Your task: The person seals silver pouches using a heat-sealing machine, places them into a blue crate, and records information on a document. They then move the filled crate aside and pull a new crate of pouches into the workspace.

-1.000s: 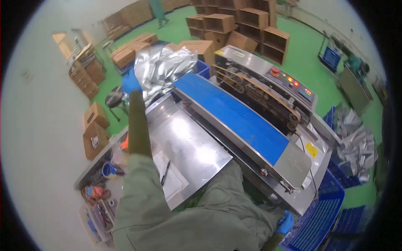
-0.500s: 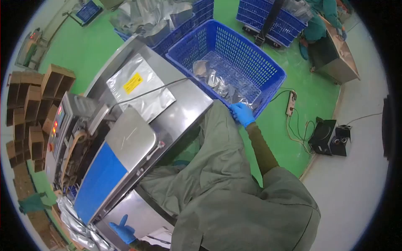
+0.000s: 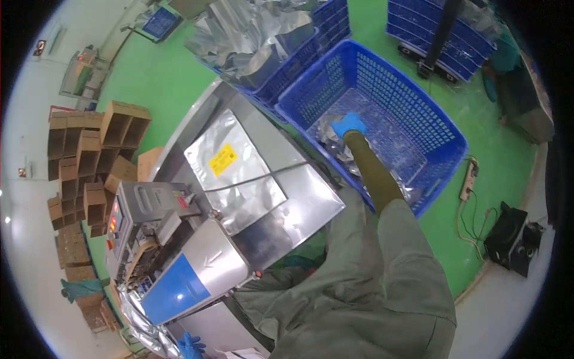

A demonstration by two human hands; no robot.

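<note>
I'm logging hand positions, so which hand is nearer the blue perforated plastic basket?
Right. The blue-gloved right hand is inside the blue plastic basket, by the crumpled silver material; the blue-gloved left hand is well away, near the flat blue conveyor belt.

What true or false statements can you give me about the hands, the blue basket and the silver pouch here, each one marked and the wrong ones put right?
1. The right hand reaches inside the blue basket. True.
2. The right hand is bare. False: it wears a blue glove.
3. A dark cord crosses the silver pouch. True.
4. That pouch is completely unmarked. False: it bears a yellow label.
5. The left hand shows at the picture's bottom edge. True.
</note>
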